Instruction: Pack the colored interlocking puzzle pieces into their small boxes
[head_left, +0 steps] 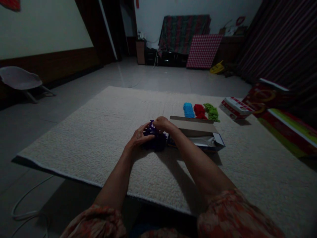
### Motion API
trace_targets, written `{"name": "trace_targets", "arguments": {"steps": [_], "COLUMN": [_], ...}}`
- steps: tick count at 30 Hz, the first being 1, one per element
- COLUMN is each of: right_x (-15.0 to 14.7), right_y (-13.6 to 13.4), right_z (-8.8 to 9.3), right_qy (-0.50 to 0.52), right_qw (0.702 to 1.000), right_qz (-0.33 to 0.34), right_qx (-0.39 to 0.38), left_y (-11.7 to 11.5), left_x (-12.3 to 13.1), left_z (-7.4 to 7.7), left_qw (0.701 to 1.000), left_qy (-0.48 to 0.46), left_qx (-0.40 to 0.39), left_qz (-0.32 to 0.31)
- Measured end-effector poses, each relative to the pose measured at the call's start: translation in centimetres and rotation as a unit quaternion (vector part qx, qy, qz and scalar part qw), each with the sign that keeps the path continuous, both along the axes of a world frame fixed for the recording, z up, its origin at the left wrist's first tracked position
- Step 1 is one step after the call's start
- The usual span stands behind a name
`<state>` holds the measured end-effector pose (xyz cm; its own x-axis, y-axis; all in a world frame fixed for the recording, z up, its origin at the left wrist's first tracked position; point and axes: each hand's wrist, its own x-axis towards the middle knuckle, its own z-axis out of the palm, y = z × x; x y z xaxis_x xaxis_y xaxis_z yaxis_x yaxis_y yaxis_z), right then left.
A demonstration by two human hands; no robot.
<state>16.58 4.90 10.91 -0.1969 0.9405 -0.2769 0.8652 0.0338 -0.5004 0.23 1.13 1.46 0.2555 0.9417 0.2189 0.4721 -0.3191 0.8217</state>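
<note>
A cluster of dark purple knobby plastic pieces [155, 142] lies on the cream textured mat, with both hands at it. My left hand [140, 135] curves around the cluster's left side, thumb across the front and fingers behind. Above its top right, my right hand [162, 123] is closed, fingertips turned down against the purple pieces; which piece it grips is hidden. Just right of the cluster, partly behind my right forearm, stands an open cardboard box [193, 125] with its flap raised and whitish plastic wrapping [204, 141] inside.
Beyond the box sit groups of blue pieces [189, 110], red pieces [200, 111] and green pieces [211, 112]. A red and white carton [235, 108] stands to their right, near larger colourful boxes [292, 129]. The mat [99, 132] ends in front of me; a white chair [21, 78] is far left.
</note>
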Motion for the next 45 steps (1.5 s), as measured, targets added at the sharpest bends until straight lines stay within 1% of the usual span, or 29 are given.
{"name": "trace_targets", "arguments": {"steps": [2,4,6,7,8,10,12,15,17,20,24,28,33,38,41,43,45], "right_x": [1.0,3.1,6.1,7.7,9.4,12.6,15.0,16.9,17.2,16.9,15.7,14.5,13.2,12.5,13.0,13.5,13.9], "right_y": [-0.2,-0.8,-2.1,-3.1,-4.2,-6.7,-8.8,-10.3,-10.3,-9.4,-8.8,-9.0,-8.6,-8.2,-8.2,-8.5,-9.3], "right_z": [1.0,2.0,2.7,2.8,2.8,2.5,1.9,1.0,0.4,-0.3,-1.0,-0.8,-0.3,-0.5,-0.5,0.0,0.6], "right_qy": [0.018,0.051,0.111,0.139,0.158,0.160,0.149,0.101,0.054,-0.011,-0.088,-0.166,-0.224,-0.234,-0.214,-0.187,-0.144], "right_qw": [0.999,0.994,0.969,0.956,0.948,0.941,0.944,0.958,0.962,0.961,0.964,0.967,0.965,0.965,0.972,0.976,0.977], "right_qz": [-0.012,-0.024,-0.037,-0.033,-0.035,-0.036,-0.013,0.026,0.040,0.047,0.064,0.054,0.020,-0.020,0.003,0.019,0.016], "right_qx": [0.031,0.095,0.217,0.255,0.275,0.297,0.295,0.268,0.265,0.273,0.244,0.188,0.137,0.118,0.092,0.107,0.154], "left_y": [0.2,0.4,0.4,0.5,0.5,0.6,0.8,1.3,1.5,1.6,1.3,1.4,1.5,1.3,1.3,1.4,1.5], "left_x": [0.0,0.1,0.3,0.6,0.8,1.5,2.1,2.6,2.6,2.4,2.4,2.4,2.4,2.4,2.4,2.2,2.1], "left_z": [0.0,0.1,0.3,0.5,0.6,0.8,0.9,0.7,0.6,0.7,1.1,1.0,0.5,0.6,0.7,0.6,0.5], "left_qw": [1.000,0.999,0.997,0.996,0.995,0.990,0.984,0.982,0.983,0.984,0.980,0.979,0.978,0.978,0.978,0.980,0.982], "left_qy": [0.021,0.043,0.067,0.082,0.101,0.142,0.175,0.190,0.183,0.180,0.198,0.203,0.208,0.208,0.207,0.201,0.187], "left_qx": [0.007,0.018,0.022,0.020,0.013,-0.001,-0.004,0.008,0.014,0.017,0.003,-0.004,0.007,0.009,0.004,0.004,0.006], "left_qz": [0.003,-0.004,-0.011,-0.012,-0.010,0.001,0.011,0.008,0.003,0.003,-0.001,-0.010,-0.007,-0.013,-0.015,-0.017,-0.012]}}
